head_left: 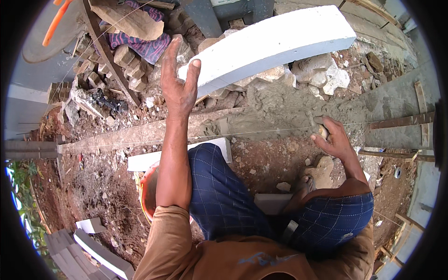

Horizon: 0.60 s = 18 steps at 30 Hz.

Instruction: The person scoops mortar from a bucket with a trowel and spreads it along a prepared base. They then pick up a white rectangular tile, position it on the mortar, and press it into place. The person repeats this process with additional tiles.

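Observation:
A long white lightweight block lies across rough stones beyond the foundation strip. My left hand is at its left end, thumb and fingers spread, with the thumb along the block's edge. To the right, my right hand is wrapped round the pale handle of a trowel. The trowel's blade is mostly hidden against the wet grey mortar, which is spread along the right part of the strip. A thin taut string runs across just in front of the mortar.
Another white block lies by my left knee, above an orange bucket. More blocks lie at lower left. Broken bricks, a slanted plank and patterned cloth crowd the far left. A grey wall stands right.

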Available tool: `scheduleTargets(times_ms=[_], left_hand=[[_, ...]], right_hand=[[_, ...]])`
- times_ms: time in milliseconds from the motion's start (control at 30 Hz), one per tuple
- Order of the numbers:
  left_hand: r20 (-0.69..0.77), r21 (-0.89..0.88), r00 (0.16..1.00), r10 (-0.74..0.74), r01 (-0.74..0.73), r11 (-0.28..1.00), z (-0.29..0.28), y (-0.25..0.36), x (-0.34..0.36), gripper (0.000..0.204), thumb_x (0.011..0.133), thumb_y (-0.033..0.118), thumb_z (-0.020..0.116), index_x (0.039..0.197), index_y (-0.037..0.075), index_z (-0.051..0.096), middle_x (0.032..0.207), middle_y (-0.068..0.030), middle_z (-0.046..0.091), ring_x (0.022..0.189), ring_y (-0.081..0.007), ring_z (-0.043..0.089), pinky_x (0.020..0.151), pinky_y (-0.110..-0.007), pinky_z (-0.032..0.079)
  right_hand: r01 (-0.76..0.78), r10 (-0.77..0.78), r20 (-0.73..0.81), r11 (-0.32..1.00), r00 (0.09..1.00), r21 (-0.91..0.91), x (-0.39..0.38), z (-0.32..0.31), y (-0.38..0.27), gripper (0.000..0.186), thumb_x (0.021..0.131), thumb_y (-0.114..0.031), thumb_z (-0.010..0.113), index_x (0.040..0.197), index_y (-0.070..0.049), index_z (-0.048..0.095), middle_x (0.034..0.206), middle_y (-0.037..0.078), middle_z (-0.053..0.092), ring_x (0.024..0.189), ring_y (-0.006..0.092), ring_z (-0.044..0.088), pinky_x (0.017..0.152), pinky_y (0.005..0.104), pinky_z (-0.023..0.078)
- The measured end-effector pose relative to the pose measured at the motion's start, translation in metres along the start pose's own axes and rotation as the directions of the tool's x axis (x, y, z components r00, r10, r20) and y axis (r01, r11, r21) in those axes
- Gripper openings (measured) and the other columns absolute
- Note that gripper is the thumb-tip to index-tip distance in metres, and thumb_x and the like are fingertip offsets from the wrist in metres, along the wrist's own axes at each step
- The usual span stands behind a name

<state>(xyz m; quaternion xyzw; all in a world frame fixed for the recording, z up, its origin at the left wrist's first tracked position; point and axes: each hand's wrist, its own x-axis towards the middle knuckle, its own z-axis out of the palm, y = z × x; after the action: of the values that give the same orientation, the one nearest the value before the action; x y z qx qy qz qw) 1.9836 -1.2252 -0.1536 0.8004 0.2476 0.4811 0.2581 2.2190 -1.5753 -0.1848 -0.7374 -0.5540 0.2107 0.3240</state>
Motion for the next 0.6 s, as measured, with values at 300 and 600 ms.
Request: scheduleTargets(times_ms=[300,600], left_hand=[[-0.024,0.168,0.988,-0.152,0.153,0.974,-0.063,0.008,-0.029,0.062,0.096,0.029,0.071,0.148,0.003,0.050,0.145,-0.0215,0.055,0.137,-0.0336,0.051,0.115,-0.046,0.039],[0.148,0.145,0.963,-0.225,0.204,0.968,-0.050,0.002,-0.026,0.066,0.097,0.033,0.070,0.152,0.005,0.046,0.147,-0.0231,0.052,0.132,-0.0351,0.055,0.106,-0.048,0.049]], right_hand=[[0.028,-0.030,-0.001,0.939,1.000,-0.341,0.026,0.118,0.091,0.039,0.092,-0.032,0.067,0.120,-0.006,0.057,0.103,0.015,0.068,0.090,0.0366,0.069,0.081,0.0461,0.055],[-0.807,0.453,0.687,0.471,0.568,0.357,-0.070,0.075,0.043,0.039,0.099,-0.038,0.058,0.121,-0.005,0.058,0.107,0.021,0.070,0.099,0.0410,0.068,0.086,0.0508,0.054]])
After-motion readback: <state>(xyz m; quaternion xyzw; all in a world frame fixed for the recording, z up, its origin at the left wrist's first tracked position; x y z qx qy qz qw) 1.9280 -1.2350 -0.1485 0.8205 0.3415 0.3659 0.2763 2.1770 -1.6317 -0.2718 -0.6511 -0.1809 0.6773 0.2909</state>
